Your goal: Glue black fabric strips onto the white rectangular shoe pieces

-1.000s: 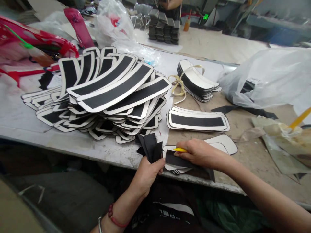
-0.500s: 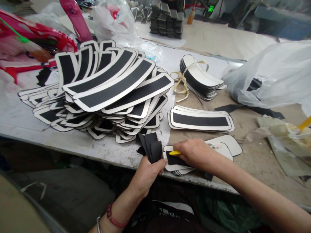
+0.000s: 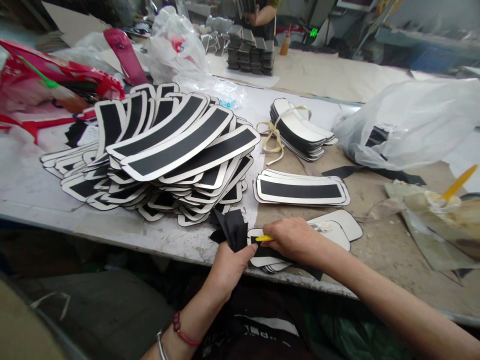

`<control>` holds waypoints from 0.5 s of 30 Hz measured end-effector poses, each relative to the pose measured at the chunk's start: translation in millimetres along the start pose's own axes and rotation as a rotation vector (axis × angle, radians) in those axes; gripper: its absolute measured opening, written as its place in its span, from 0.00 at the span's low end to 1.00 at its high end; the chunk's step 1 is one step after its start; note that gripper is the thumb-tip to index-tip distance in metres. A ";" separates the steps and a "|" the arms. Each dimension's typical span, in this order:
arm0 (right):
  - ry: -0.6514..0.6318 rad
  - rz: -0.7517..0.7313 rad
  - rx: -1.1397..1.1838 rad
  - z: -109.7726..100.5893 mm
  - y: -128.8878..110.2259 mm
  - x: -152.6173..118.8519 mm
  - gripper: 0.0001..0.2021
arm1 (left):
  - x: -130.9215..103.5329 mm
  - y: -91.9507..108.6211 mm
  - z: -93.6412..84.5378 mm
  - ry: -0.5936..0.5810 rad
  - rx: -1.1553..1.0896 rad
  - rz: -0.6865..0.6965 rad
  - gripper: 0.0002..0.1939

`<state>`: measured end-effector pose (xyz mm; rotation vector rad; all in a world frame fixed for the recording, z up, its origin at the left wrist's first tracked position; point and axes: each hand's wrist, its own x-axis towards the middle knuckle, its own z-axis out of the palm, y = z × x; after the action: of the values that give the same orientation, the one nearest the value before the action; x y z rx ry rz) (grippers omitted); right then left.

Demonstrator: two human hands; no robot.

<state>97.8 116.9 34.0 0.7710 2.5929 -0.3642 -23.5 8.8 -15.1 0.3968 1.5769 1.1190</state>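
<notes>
My left hand (image 3: 225,272) is closed around a bunch of folded black strips (image 3: 236,229) at the table's front edge. Its thumb reaches the left end of a white curved panel (image 3: 258,261) on a small stack. My right hand (image 3: 290,239) is closed on a yellow pointed tool (image 3: 264,238), whose tip points left over that panel's end. Black material lies on the panel beneath the right hand, which hides much of it. Just beyond is a short pile of white panels with black centres (image 3: 300,190).
A large heap of similar panels (image 3: 180,140) spreads to the left. Behind stands a tied stack (image 3: 298,127) with a cream ribbon (image 3: 275,140). A clear plastic bag (image 3: 408,125) and a glue-smeared sheet (image 3: 420,220) lie right. A co-worker's arm (image 3: 264,16) shows at the back.
The camera view has shifted, so the far table sits lower and a co-worker's arm has come into sight. Both hands keep nearly the same grip and place at the panel's left end.
</notes>
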 end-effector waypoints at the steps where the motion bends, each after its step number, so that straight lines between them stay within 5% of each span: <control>1: -0.001 0.005 0.014 -0.4 2.9 -3.8 0.10 | 0.3 -0.8 0.2 0.009 -0.002 -0.004 0.09; 6: 0.012 0.081 0.120 4.5 39.1 -48.9 0.09 | 0.4 -4.4 -1.5 0.022 -0.011 0.005 0.12; 10: 0.113 0.294 0.276 17.2 72.7 -93.9 0.10 | 2.0 -9.2 -3.0 0.019 -0.022 0.007 0.14; 15: 0.191 0.516 0.283 38.3 85.8 -105.5 0.12 | 2.7 -11.9 -0.7 0.006 0.008 0.021 0.16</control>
<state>238.8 124.4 36.8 1.5948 2.4114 -0.5189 -21.4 4.6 -26.3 0.4168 1.5856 1.1314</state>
